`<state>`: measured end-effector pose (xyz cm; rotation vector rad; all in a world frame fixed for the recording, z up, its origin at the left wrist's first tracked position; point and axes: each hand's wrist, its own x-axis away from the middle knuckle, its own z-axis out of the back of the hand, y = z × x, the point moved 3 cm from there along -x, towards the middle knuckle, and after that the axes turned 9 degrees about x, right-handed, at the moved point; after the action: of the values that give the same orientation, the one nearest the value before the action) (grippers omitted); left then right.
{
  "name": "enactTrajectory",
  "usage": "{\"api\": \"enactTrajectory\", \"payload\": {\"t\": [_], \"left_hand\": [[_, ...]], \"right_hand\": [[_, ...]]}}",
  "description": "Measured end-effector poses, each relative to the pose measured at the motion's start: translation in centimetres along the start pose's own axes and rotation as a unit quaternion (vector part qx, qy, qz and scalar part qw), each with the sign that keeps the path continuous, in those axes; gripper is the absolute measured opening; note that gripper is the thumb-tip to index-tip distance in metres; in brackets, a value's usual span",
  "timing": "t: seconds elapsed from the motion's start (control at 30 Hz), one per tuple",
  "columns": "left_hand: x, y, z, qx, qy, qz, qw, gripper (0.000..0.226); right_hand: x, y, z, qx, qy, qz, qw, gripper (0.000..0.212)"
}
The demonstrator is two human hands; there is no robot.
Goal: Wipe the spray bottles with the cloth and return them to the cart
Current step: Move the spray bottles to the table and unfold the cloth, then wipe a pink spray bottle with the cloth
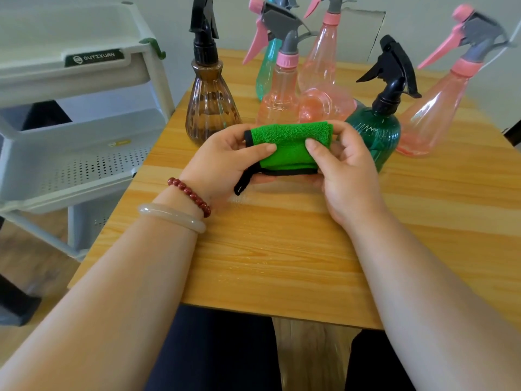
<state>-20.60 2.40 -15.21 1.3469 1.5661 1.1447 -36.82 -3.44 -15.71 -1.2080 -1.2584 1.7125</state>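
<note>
The folded green cloth (290, 145) is held just above the wooden worktop (282, 249), pinched at its two ends: the left hand (225, 162) has its fingers curled round the end with the black hanging loop, and the right hand (344, 170) grips the opposite end, each thumb pressing on the near face. It is a thick, fluffy microfibre pad edged in black binding. No bottle looks wiped yet, so the step in hand seems to be readying the cloth. It would go best to keep the fold compact in one hand, free the other to steady a bottle by its neck, and rub down the ribbed walls, where grime would likely sit in the grooves. Just left of the cloth stands a brown bottle (211, 108), fluted, cone-shaped, translucent, with a black trigger. Just right of the cloth is a dark green bottle (375, 131), rounded and ribbed, also black-topped. Behind the cloth cluster smooth clear-pink bottles (279, 94) with grey-and-pink triggers, a teal bottle (266, 69), and one pink bottle (327, 105) that appears to be lying on its side; far right of the cloth another pink bottle (434, 114) leans. These light plastic shells may tip if brushed. Left of the cloth, off the worktop, waits the pale cart (84, 131) with perforated trays.
</note>
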Motion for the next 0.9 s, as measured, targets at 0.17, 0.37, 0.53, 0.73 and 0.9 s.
{"api": "enactTrajectory", "payload": {"t": [0.17,0.37,0.53,0.73,0.9], "left_hand": [[0.2,0.3,-0.6,0.015,-0.015,0.004,1.000,0.035],[0.1,0.2,-0.6,0.066,0.019,-0.021,0.997,0.029],[0.2,0.2,-0.5,0.112,0.016,-0.030,0.993,0.028],[0.4,-0.1,-1.2,0.078,0.000,-0.047,0.996,0.021],[0.3,-0.3,-0.8,-0.030,0.025,-0.084,0.996,0.025]], "right_hand": [[0.1,-0.3,0.2,0.030,0.035,-0.005,0.999,0.020],[-0.2,-0.2,0.1,-0.199,-0.021,-0.083,0.976,0.034],[0.0,-0.3,-0.3,-0.211,-0.050,-0.098,0.971,0.023],[0.0,0.0,0.1,-0.174,-0.002,-0.087,0.981,0.018],[0.0,-0.2,0.4,-0.186,0.050,-0.068,0.979,0.024]]}}
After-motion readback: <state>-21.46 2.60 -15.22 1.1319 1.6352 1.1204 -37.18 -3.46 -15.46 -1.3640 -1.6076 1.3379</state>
